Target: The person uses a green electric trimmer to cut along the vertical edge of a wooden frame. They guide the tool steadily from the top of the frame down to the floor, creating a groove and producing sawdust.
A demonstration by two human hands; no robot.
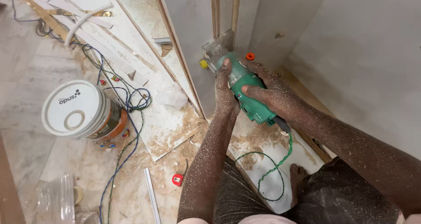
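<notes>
A green hand-held trimmer router [247,90] with a clear base [215,48] is pressed against the edge of an upright grey cabinet panel [193,35]. My left hand [225,86] grips the tool's left side. My right hand [267,88] wraps over its top and right side. Both hands and forearms are coated in sawdust. A twisted green cord [274,167] hangs from the tool's rear down over a white board. An orange knob [250,56] and a yellow knob [203,64] stick out near the base.
A lidded white bucket [81,110] stands on the floor at left, with blue and green wires [127,132] trailing beside it. White laminate strips [101,35] lie at the upper left. Sawdust [175,138] covers the floor. A small red object [177,179] lies near my knee.
</notes>
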